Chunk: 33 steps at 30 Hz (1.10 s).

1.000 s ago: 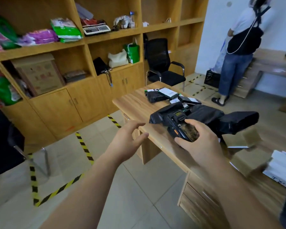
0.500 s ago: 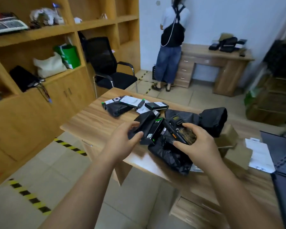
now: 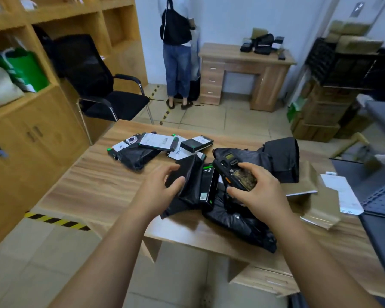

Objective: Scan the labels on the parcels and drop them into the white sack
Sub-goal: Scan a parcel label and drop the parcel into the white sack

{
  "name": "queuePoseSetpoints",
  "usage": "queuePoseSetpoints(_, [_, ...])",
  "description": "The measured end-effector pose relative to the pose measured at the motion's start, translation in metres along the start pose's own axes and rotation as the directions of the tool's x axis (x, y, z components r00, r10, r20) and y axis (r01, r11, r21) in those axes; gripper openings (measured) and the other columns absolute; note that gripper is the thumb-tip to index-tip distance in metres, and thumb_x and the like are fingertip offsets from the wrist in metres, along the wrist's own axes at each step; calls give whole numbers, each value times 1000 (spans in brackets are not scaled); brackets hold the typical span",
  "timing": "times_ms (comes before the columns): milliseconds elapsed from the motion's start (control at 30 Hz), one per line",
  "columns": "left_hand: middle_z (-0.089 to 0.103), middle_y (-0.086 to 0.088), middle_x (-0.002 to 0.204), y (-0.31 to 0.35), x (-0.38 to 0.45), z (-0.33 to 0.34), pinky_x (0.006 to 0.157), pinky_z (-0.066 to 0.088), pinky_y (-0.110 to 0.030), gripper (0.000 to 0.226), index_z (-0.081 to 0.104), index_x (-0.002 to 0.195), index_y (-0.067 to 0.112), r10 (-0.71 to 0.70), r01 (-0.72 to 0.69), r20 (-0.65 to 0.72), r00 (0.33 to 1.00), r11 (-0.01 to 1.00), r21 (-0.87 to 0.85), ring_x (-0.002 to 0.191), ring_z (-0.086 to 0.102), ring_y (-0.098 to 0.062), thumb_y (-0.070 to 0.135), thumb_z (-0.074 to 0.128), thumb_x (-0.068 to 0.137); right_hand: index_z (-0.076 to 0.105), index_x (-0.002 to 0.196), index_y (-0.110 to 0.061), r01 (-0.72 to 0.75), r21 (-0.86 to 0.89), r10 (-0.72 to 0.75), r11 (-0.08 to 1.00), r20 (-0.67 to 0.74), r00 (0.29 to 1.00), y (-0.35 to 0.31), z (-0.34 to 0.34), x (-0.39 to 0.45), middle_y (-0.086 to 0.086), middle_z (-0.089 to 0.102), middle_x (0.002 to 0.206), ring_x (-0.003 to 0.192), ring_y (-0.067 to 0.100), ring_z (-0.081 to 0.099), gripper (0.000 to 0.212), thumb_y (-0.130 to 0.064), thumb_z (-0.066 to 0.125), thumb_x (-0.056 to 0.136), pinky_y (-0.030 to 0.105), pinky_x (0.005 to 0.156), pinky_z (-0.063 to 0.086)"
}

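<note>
Right hand (image 3: 257, 191) gripping black handheld scanner (image 3: 233, 173), fingers curled round its body, holding it over heap of black parcels (image 3: 238, 221) near desk's front edge. Left hand (image 3: 159, 192) pinching black mailer parcel (image 3: 190, 181), thumb and fingers closing on its left edge, just left of scanner. Lying farther left on wooden desk (image 3: 93, 183): more labelled parcels (image 3: 142, 147). White sack not showing.

1. Ahead of you, a black office chair (image 3: 102, 85) stands beside the wooden shelving (image 3: 53, 16).
2. A person (image 3: 178, 52) stands at a far desk (image 3: 242, 61).
3. Cardboard boxes (image 3: 320, 116) are stacked at your right.
</note>
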State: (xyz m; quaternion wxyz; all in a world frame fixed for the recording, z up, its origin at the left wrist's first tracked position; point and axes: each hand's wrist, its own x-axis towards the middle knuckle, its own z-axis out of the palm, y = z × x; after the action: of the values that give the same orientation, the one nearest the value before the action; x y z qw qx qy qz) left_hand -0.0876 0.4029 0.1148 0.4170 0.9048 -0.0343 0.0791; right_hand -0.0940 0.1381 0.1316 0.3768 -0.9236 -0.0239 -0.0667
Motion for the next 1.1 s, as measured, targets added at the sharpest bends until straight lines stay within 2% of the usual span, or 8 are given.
queuePoseSetpoints(100, [63, 10, 118, -15, 28, 0, 96, 44, -30, 30, 64, 120, 22, -12, 12, -6, 1000, 1000, 5, 112, 55, -8, 29, 67, 91, 56, 129, -40, -19, 10, 19, 1000, 9, 1000, 2, 15, 28, -18, 52, 116, 106, 7, 54, 63, -42, 83, 73, 32, 93, 49])
queuePoseSetpoints(233, [63, 11, 116, -29, 75, -4, 92, 42, -24, 29, 64, 119, 21, -25, 25, -1, 1000, 999, 42, 107, 55, -5, 27, 68, 91, 59, 129, -37, -33, 58, 33, 998, 2, 999, 8, 36, 79, -17, 57, 116, 108, 6, 57, 64, -40, 85, 70, 29, 95, 48])
queuePoseSetpoints(367, [61, 12, 113, -39, 129, -10, 93, 41, -20, 32, 64, 122, 18, -47, 47, -9, 999, 996, 72, 103, 54, -2, 25, 67, 92, 57, 128, -43, -52, 76, 52, 996, 7, 999, 12, 53, 133, -16, 57, 116, 110, 9, 56, 64, -41, 83, 70, 33, 93, 49])
queuePoseSetpoints(567, [60, 9, 123, -65, 190, 5, 91, 37, -19, 35, 61, 127, 18, -128, 128, -8, 992, 989, 76, 108, 53, -4, 28, 66, 93, 58, 129, -38, -67, 82, 64, 994, 33, 997, 24, 78, 195, -11, 60, 121, 111, 14, 56, 65, -39, 83, 68, 36, 94, 48])
queuePoseSetpoints(667, [60, 9, 124, -82, 208, 13, 91, 37, -18, 36, 61, 127, 18, -152, 152, 2, 988, 985, 82, 111, 54, -5, 28, 65, 93, 58, 130, -36, -76, 61, 73, 995, 55, 996, 28, 93, 214, -10, 60, 123, 112, 12, 55, 66, -40, 83, 69, 31, 89, 45])
queuePoseSetpoints(867, [61, 6, 125, -120, 243, 16, 93, 38, -22, 35, 62, 125, 17, -199, 191, 50, 979, 973, 127, 114, 55, -10, 29, 66, 92, 59, 130, -37, -139, 67, 132, 988, 108, 985, 26, 125, 239, -16, 54, 112, 110, 11, 57, 65, -40, 83, 70, 34, 95, 48])
queuePoseSetpoints(1000, [60, 2, 128, -152, 268, 8, 90, 35, -19, 36, 61, 126, 15, -208, 185, 111, 972, 965, 188, 115, 53, -11, 27, 67, 92, 57, 132, -37, -194, 49, 188, 980, 112, 976, 21, 148, 255, -14, 56, 119, 112, 11, 57, 65, -39, 82, 71, 33, 97, 48])
queuePoseSetpoints(1100, [57, 0, 132, -176, 286, -3, 98, 36, -23, 42, 58, 129, 13, -219, 180, 164, 962, 957, 226, 124, 51, -16, 26, 69, 90, 57, 132, -37, -241, 43, 235, 970, 116, 965, 14, 167, 261, -14, 55, 122, 113, 9, 55, 66, -39, 82, 72, 29, 94, 46])
